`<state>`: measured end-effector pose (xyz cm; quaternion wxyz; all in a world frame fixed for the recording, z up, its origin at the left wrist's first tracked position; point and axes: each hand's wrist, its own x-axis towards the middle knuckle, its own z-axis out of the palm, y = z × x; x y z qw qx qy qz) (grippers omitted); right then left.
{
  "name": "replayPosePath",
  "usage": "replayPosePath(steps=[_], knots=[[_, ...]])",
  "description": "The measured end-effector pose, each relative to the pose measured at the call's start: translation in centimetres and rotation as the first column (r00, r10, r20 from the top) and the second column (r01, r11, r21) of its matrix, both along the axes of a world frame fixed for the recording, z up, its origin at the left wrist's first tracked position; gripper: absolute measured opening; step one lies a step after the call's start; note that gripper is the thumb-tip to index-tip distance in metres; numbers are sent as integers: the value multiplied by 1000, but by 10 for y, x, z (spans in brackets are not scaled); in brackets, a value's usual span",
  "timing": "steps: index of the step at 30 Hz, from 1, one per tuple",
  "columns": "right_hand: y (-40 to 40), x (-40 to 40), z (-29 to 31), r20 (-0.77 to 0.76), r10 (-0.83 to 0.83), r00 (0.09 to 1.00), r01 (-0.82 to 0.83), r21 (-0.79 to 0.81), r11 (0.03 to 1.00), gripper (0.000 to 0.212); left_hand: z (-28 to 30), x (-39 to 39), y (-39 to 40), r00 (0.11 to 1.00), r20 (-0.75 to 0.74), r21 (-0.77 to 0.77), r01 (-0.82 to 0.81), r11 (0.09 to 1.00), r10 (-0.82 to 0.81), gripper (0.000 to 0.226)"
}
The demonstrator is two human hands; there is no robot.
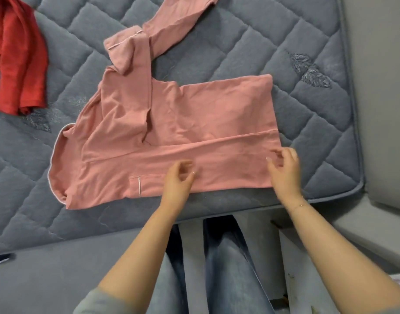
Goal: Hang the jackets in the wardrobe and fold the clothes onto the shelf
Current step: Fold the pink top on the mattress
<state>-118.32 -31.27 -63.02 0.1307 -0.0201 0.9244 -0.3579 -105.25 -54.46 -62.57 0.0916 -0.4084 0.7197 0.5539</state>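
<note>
Left hand: the left hand (pixel 179 177) hung over the near middle of the garment, fingers loosely curled and motion-blurred, closed on nothing that could be seen; whether the tips touched the cloth could not be told.
Right hand: the right hand (pixel 285 169) stood at the garment's near right corner, fingers spread and bent, also blurred; no fold of cloth was seen pinched between them. A thin bracelet (pixel 299 206) sat on that wrist.
Task garment: a pink soft-cotton pyjama top with pale piping (pixel 178 137) lay flat on the bed, hem to the right, collar to the left, its near edge just inside the bed's near edge. Both hands were over its near strip, so the cloth lay under and beyond the fingers rather than within them.
Reason for layout: spread flat and close to the person, probably so the sides could be turned in for folding; one sleeve lay across the body already.
Far sleeve: the other pink sleeve (pixel 171 21) trailed away to the far side, not yet folded in.
Support: a blue-grey quilted mattress (pixel 307 114) bore everything.
Other clothing: a crumpled red knitted garment (pixel 19 57) lay at the far left, well apart from the pink top, likely awaiting its turn.
</note>
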Motion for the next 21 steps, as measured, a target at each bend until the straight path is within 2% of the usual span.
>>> replayPosePath(steps=[1, 3, 5, 8, 10, 11, 12, 13, 14, 15, 16, 18, 19, 20, 21], knots=[[-2, -20, -5, -28, 151, 988, -149, 64, 987, 27, -5, -15, -3, 981, -51, -188, 176, 966, -188, 26], [-6, -54, -17, 30, 379, 925, -377, 205, 903, 47, -19, -41, -13, 902, 36, -440, 401, 804, -430, 36], [-7, -78, -27, 141, 486, 863, -505, 311, 806, 55, -34, -57, -21, 852, 210, -477, 518, 710, -480, 42], [2, -95, -29, 259, 557, 789, -611, 434, 662, 38, -46, -61, -30, 729, 436, -411, 683, 604, -528, 33], [12, -99, -23, 298, 606, 737, -671, 431, 604, 25, -40, -58, -36, 656, 473, -368, 754, 544, -589, 28], [20, -99, -19, 313, 613, 726, -688, 357, 632, 19, -35, -55, -40, 627, 450, -364, 779, 511, -636, 28], [28, -98, -12, 357, 582, 731, -669, 207, 714, 12, -28, -52, -43, 611, 397, -354, 790, 500, -685, 31], [35, -98, -1, 441, 524, 729, -587, 7, 810, 10, -20, -49, -47, 608, 322, -308, 792, 527, -726, 35], [43, -98, 10, 543, 482, 687, -462, -185, 867, 16, -10, -46, -51, 603, 248, -205, 798, 567, -759, 41], [50, -96, 22, 628, 488, 607, -353, -337, 873, 20, 0, -43, -54, 583, 205, -63, 810, 584, -786, 47], [57, -93, 31, 680, 519, 518, -286, -434, 854, 23, 9, -41, -57, 542, 196, 63, 825, 562, -817, 48], [68, -87, 39, 739, 577, 348, -222, -533, 817, 25, 22, -39, -64, 458, 219, 222, 836, 501, -862, 34], [72, -85, 39, 751, 587, 303, -191, -556, 809, 25, 26, -41, -68, 440, 226, 265, 831, 490, -869, 35], [74, -86, 35, 760, 572, 309, -147, -556, 818, 26, 30, -46, -71, 453, 218, 282, 818, 501, -864, 36], [73, -89, 29, 772, 516, 371, -96, -521, 848, 26, 28, -53, -75, 479, 218, 247, 816, 523, -850, 35]])
